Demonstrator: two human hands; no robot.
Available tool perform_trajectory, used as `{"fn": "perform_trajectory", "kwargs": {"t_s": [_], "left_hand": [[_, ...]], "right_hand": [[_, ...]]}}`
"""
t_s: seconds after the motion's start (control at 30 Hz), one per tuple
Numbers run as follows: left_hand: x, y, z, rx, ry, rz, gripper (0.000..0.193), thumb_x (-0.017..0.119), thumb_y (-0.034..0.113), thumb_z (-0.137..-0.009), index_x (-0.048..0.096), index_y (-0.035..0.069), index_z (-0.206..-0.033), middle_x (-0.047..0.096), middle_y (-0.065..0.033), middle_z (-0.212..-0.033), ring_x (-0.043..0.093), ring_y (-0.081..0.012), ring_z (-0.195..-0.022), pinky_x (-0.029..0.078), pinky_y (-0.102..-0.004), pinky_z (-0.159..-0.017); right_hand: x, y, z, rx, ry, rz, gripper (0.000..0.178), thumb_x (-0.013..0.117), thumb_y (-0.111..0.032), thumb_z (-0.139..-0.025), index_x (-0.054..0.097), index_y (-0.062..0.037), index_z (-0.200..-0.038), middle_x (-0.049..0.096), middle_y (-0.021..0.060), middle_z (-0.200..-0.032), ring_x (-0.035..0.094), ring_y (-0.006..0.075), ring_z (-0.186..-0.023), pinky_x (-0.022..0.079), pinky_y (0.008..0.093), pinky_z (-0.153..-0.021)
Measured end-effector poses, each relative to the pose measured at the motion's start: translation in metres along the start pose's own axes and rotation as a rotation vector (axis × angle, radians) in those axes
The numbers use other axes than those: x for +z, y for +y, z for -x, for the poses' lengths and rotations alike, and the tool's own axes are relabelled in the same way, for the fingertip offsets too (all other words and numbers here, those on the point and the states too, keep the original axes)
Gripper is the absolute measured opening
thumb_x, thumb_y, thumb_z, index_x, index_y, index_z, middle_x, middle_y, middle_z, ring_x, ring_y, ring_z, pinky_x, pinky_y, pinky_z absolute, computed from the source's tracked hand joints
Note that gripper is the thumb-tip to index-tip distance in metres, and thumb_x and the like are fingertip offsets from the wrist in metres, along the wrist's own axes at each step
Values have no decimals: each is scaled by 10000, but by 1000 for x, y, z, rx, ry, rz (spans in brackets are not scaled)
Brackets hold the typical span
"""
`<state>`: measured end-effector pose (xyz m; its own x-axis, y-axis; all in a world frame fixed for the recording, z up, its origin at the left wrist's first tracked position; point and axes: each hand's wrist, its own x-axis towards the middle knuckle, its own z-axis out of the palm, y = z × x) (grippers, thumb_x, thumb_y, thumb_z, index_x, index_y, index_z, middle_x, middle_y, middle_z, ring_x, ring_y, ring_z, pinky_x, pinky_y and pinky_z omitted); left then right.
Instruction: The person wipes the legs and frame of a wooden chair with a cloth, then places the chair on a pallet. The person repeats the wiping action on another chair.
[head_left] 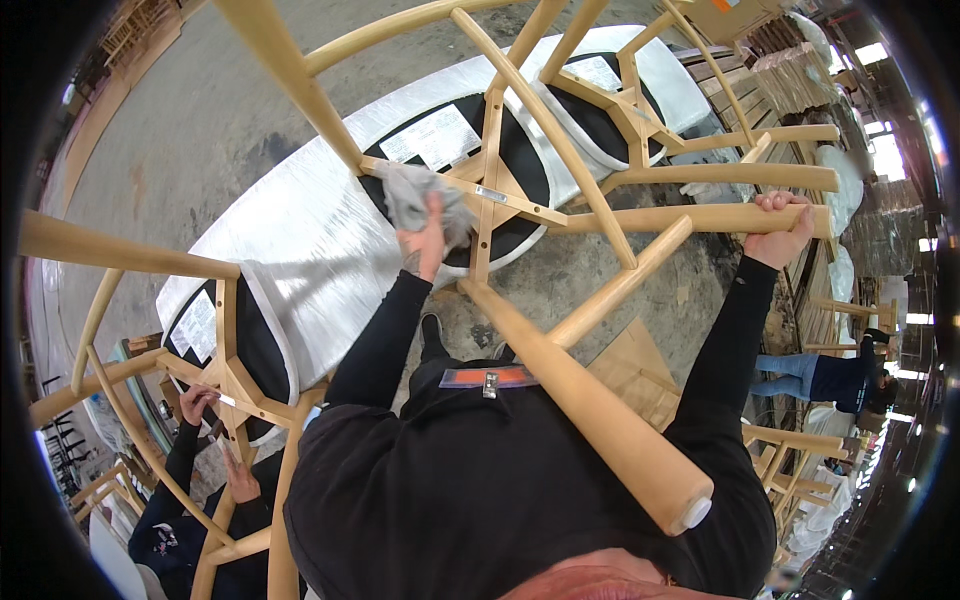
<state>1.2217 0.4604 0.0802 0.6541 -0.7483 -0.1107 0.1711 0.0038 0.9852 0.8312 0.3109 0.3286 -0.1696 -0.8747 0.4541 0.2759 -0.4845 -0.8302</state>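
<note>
An upturned wooden stool [600, 405] rests with its seat on a plastic-wrapped surface, its legs reaching up and out. Its underside is black, with a white label [432, 138] and a crossed wooden frame [490, 190]. My left hand [427, 238] is closed on a crumpled grey cloth [408, 195], which lies against the frame beside the label; the cloth looks smeared by motion. Toward the right, my right hand [783, 228] wraps round the end of one stool leg [690, 218]. A thick leg with a pale foot cap [695, 512] passes in front of my chest.
At lower left, a co-worker's hands [240, 480] are at another upturned stool [235, 375]. A third upturned stool [640, 120] stands beyond mine. The long wrapped surface [300, 240] runs beneath them. Another person [838, 380] stands far right, near stacked wood and wrapped goods.
</note>
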Motion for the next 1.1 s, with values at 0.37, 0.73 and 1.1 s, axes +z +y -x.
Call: {"fn": "perform_trajectory", "kwargs": {"t_s": [0.37,0.73,1.1], "left_hand": [[82,-63,-61,790,-521,-1363,778,538,512,-879,434,-26,-1431,271,-185,-1577,228,-292,-1471,97,-522,-1201],[194,-97,-254,470,-184,-1219,1012,586,561,-805,219,-92,-1487,305,-298,-1506,227,-424,-1441,137,-545,-1187],[64,-64,-54,338,-1148,-996,807,751,397,-732,487,23,-1397,578,-252,-1266,546,-423,-1162,428,-497,-1008]], "right_hand": [[8,2,-2,-34,-15,39,296,516,-398,-952,520,-106,-905,493,34,-748,475,176,-693,436,368,-721],[1,2,-10,-12,-71,-12,365,534,-469,-941,543,-105,-961,476,35,-751,452,170,-675,405,353,-691],[-16,5,-20,25,-74,-66,365,516,-430,-917,556,-69,-958,480,61,-764,466,202,-711,409,375,-722]]}}
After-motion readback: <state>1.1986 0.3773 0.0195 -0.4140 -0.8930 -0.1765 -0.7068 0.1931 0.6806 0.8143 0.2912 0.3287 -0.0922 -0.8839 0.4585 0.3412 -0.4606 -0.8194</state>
